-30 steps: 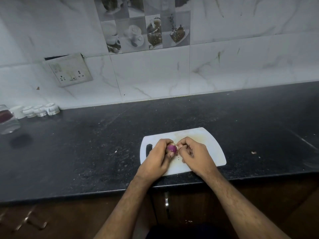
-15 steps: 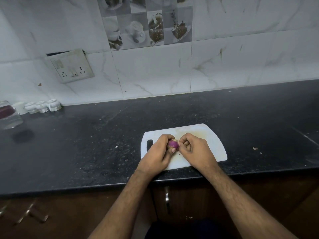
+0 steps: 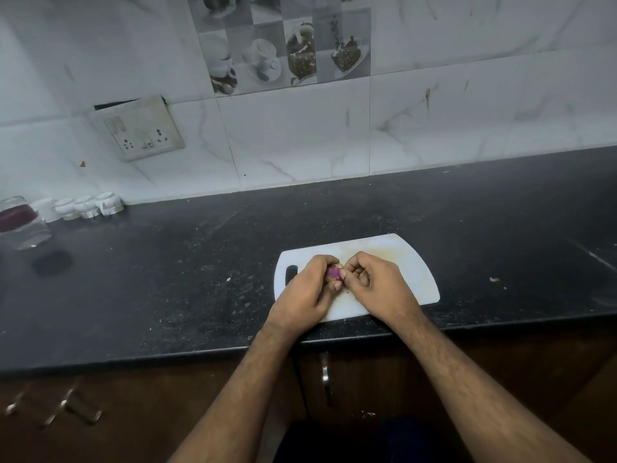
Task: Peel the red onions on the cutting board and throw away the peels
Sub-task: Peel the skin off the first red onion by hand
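Observation:
A small red onion (image 3: pixel 334 273) is held just above the white cutting board (image 3: pixel 409 262) near the counter's front edge. My left hand (image 3: pixel 307 294) grips it from the left, fingers curled round it so that only a purple patch shows. My right hand (image 3: pixel 375 285) meets it from the right, its fingertips pinching at the dry tan skin on the onion's top. Most of the onion is hidden by both hands.
The black counter (image 3: pixel 187 272) carries a glass jar (image 3: pixel 21 223) and several small white cups (image 3: pixel 85 206) at the far left by the wall. A peel scrap (image 3: pixel 494 279) lies right of the board. A socket plate (image 3: pixel 140 128) hangs on the tiled wall. Cabinet handles (image 3: pixel 325 379) sit below the counter edge.
Both hands stay on the onion over the board; the fingers have shifted slightly and less of the purple flesh shows. The camera view has drifted a little.

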Demonstrator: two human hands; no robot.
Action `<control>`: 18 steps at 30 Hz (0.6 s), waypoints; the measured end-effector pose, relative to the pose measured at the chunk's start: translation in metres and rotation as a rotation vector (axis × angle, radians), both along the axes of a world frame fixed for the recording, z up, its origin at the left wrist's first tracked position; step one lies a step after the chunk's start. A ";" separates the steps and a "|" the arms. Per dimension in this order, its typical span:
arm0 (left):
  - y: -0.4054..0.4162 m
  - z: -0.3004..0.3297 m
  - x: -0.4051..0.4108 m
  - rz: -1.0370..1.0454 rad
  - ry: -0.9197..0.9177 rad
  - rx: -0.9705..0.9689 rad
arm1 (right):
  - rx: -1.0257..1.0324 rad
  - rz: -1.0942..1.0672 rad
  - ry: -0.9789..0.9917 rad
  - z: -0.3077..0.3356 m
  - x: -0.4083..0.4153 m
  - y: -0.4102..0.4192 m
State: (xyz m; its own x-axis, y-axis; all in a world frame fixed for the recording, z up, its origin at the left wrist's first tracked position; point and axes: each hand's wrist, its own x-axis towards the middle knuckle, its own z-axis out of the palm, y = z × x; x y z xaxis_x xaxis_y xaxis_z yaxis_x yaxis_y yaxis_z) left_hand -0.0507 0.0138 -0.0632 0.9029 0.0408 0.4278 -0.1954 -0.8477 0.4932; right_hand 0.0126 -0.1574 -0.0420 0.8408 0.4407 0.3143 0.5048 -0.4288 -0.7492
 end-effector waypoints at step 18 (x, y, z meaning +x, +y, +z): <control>0.001 0.000 -0.001 -0.049 -0.009 -0.026 | -0.139 -0.018 -0.036 0.004 -0.004 0.000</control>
